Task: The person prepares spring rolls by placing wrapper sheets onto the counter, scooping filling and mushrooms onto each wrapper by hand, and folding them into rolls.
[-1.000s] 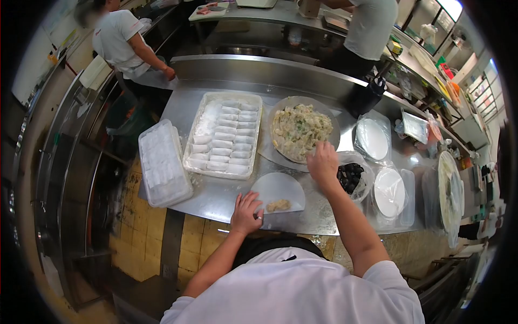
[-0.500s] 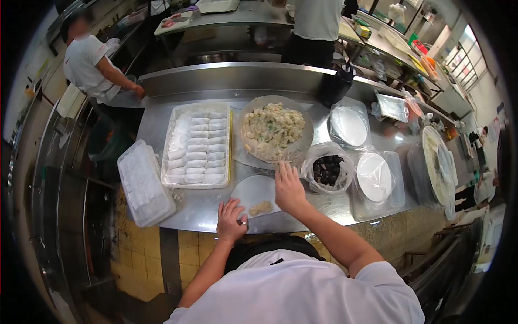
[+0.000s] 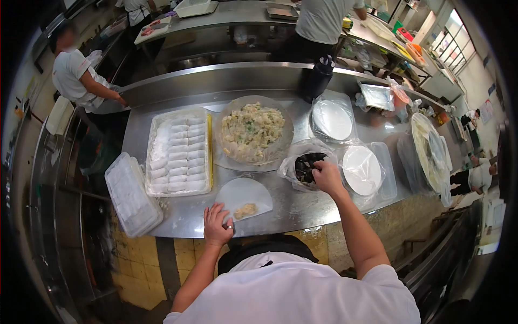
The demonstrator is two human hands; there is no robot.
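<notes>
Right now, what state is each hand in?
Left hand: open, at the white sheet.
Right hand: curled at the black pieces; whether holding one cannot be told.

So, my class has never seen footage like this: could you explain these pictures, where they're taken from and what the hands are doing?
There is no machine here, just a person working bare-handed. One camera, worn on that person's head, looks forward and down. On the metal table are a tray of white rolls, a bowl of chunky mix, a bag of dark pieces and plastic-wrapped white rounds. The left hand rests at the edge of a thin white sheet, which has a pale lump on it. The right hand reaches into the bag at the dark pieces; whether it grips one is hard to tell.
</notes>
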